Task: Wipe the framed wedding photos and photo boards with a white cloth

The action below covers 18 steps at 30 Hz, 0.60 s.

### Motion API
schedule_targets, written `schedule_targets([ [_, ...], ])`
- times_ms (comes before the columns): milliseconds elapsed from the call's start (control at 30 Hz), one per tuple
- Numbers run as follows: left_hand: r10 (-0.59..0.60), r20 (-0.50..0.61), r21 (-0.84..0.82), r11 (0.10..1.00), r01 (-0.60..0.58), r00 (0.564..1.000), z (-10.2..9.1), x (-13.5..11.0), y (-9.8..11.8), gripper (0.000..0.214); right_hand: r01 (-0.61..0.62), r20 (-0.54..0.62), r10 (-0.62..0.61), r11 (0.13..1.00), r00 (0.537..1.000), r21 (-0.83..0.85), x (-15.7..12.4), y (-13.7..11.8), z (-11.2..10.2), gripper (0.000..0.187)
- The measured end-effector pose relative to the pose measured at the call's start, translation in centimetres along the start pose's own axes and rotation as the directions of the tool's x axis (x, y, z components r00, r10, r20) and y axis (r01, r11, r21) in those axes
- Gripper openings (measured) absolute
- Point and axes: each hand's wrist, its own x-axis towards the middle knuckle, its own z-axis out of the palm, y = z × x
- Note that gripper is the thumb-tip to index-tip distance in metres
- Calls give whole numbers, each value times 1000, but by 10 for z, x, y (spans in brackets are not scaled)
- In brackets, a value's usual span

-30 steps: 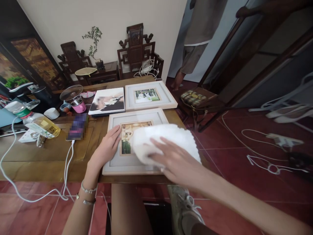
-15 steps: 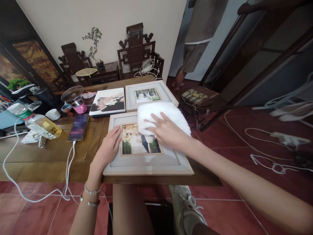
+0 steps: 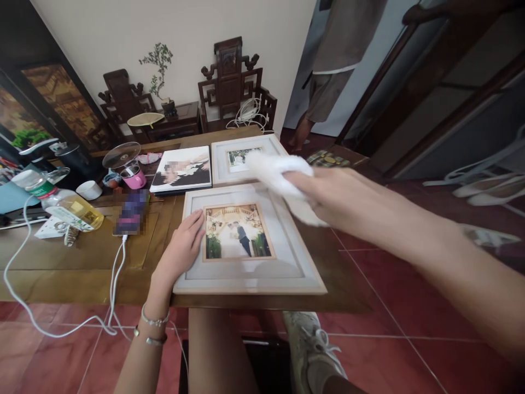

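Observation:
A framed wedding photo [image 3: 240,232] in a pale wooden frame lies flat near the table's front edge. On its left side rests my left hand [image 3: 184,244], fingers stretched out flat against the frame. My right hand [image 3: 324,191] is raised above the frame's far right corner, closed around a white fluffy cloth [image 3: 283,172]; the cloth is blurred by motion. Behind the near frame lies a second framed photo [image 3: 223,158], partly covered from view by the cloth. Left of that one is a photo album [image 3: 182,168] with a white and black cover.
A phone [image 3: 132,213] on a white cable, a tilted bottle [image 3: 77,208] of yellow liquid and a pink cup [image 3: 133,178] occupy the table's left. Wooden chairs [image 3: 228,71] and a potted bonsai [image 3: 161,76] stand behind. A person [image 3: 336,60] stands at the back right.
My right hand has lifted the white cloth off the near frame and moved it up and to the right, uncovering the photo. My left hand has stayed in place.

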Motion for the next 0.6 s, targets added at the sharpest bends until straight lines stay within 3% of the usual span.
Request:
schedule_targets([
  [67,-6,4,5,1000,6,1000,-1,0,1,48,59,-2,-60,987,998,-147,24,10,16,49],
  [167,-5,3,8,1000,4,1000,-2,0,3,48,134,82,-119,967,990,-219,42,15,48,59],
  [267,-1,-5,3,1000,1,1000,-2,-1,3,48,141,220,-97,971,971,-195,37,9,76,65],
  [333,-6,-8,-3,1000,6,1000,-1,-1,3,47,122,271,-71,977,960,-174,28,0,82,66],
  [433,-12,-10,-6,1000,12,1000,0,0,1,47,113,330,-69,987,941,-116,8,-18,71,66],
  [600,-4,-25,-13,1000,3,1000,1,-1,1,47,118,402,-151,987,903,107,-40,-58,29,70],
])
